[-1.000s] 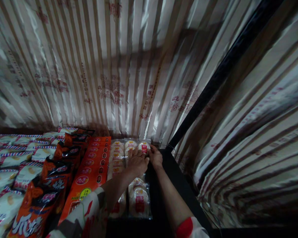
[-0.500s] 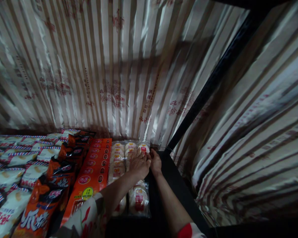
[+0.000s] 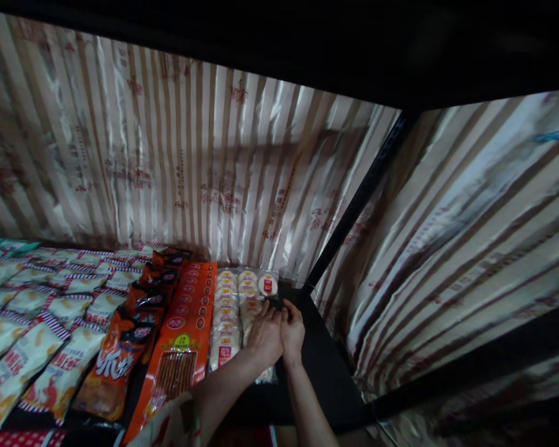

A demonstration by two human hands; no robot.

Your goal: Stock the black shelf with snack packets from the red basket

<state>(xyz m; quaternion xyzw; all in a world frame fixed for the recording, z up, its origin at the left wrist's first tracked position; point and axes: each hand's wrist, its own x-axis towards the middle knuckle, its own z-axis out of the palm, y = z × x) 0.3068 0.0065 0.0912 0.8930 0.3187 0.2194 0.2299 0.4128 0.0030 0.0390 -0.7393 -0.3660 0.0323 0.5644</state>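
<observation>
My left hand (image 3: 266, 334) and my right hand (image 3: 292, 329) are side by side, almost touching, over the right-hand row of clear packets holding round white cakes. Both hands have bent fingers drawn together, and whatever lies between them is hidden. Just beyond the fingertips a clear packet with a red label (image 3: 268, 285) lies at the back of that row. To the left, another row of the same cake packets (image 3: 225, 344) lies overlapped. Below my wrists, a packet end (image 3: 265, 375) shows, partly covered by my left arm.
Left of the cakes are overlapping orange packs of brown sticks (image 3: 179, 372), orange-and-black snack bags (image 3: 116, 366) and several white bags with striped edges (image 3: 58, 366). Black shelf surface (image 3: 326, 360) lies at right. A slanted black post (image 3: 354, 211) and striped foil sheeting (image 3: 205, 143) stand behind.
Both hands have drawn back toward me from the rearmost cake packet, uncovering its label and some black shelf before it. The view has shifted, showing more of the dark shelf overhead.
</observation>
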